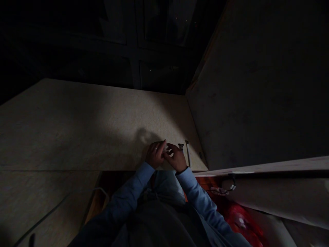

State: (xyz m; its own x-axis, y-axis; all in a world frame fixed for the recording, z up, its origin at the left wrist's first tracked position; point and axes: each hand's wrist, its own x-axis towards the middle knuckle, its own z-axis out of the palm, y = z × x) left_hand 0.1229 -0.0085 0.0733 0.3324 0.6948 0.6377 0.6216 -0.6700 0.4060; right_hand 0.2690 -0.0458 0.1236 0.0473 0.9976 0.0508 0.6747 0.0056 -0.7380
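Both my hands meet over the near edge of a pale chipboard panel (89,116) lit from above. My left hand (155,155) wears a ring and its fingers are curled together around a small pale object (168,149) that I cannot make out. My right hand (177,157) pinches the same small object from the other side. Just right of my hands, a small dark metal fitting (181,146) and a thin light rod (188,153) lie on the panel. Blue sleeves cover both arms.
An upright board (257,85) stands at the right, meeting the panel at a corner. A lower board (269,168) runs across at right with a small cable and connector (228,188) below it. Red material (239,216) lies on the floor. Dark window panes (144,51) are behind.
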